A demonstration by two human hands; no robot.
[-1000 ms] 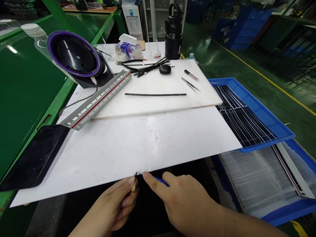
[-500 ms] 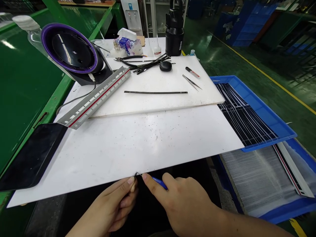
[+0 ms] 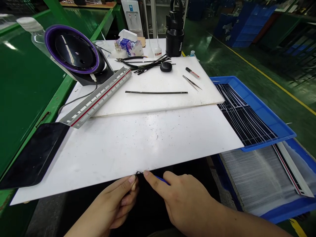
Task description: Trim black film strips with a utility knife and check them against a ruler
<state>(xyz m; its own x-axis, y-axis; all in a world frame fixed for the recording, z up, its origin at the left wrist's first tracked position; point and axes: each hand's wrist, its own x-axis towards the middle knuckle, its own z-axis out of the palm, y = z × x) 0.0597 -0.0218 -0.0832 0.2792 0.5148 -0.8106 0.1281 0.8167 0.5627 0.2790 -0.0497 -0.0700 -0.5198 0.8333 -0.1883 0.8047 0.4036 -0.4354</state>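
Observation:
Just below the front edge of the white tabletop [image 3: 138,144], my left hand [image 3: 117,199] is closed, thumb against fingers. It pinches a small dark piece [image 3: 137,173], mostly hidden by the fingertips. My right hand [image 3: 182,197] wraps round a blue-handled tool [image 3: 161,179] with a thin, dark, bent tip. The right forefinger is stretched along the tool toward the tip, which meets or nearly meets the dark piece; actual contact is too small to tell. Dark specks lie scattered on the tabletop. Farther back, a narrow black strip [image 3: 156,92] rests on a white foam board [image 3: 153,105].
On the board are tweezers [image 3: 192,82], a marker-like tube [image 3: 192,72], a black case [image 3: 166,67], pliers [image 3: 128,62] and black strips. A triangular scale ruler [image 3: 98,98], fan [image 3: 74,49] and dark tablet [image 3: 34,154] stand left. A blue tray [image 3: 278,125] holds black strips right.
My right hand has shifted very slightly, and the tool's bent tip now shows more clearly beside the dark piece. My left hand keeps its pinch. The view has moved a little.

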